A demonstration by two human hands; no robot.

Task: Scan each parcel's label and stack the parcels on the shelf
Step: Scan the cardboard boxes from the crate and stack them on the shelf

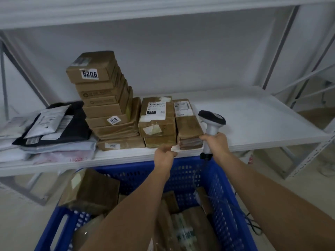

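We are standing at the shelf (253, 113) with the blue crate (223, 180) just near of it. Our right hand (215, 144) is gripping the handle of the white scanner (211, 122), head upright, at the near right corner of the small right-hand parcel stack (189, 129); the index finger is touching that stack's near edge. Our left hand (164, 154) is resting at the shelf's near lip below the middle stack (157, 122), fingers curled; whether they are pinching anything we cannot tell.

Judged step: we are squaring off or just finishing a placement on the low stacks, between scans. Next move, in our judgement, calls for reaching back into the crate, lifting a parcel with the label facing up, and aiming the scanner at it.

Count:
- tall stack (107, 98), left of centre: roughly ten brown boxes, lower ones too blurred to separate
- middle stack: two or three
- right stack: about three
- soft mailers (50, 127), far left: several, uncountable
- crate: one box (90, 191) perched on the left rim, more inside, number unclear
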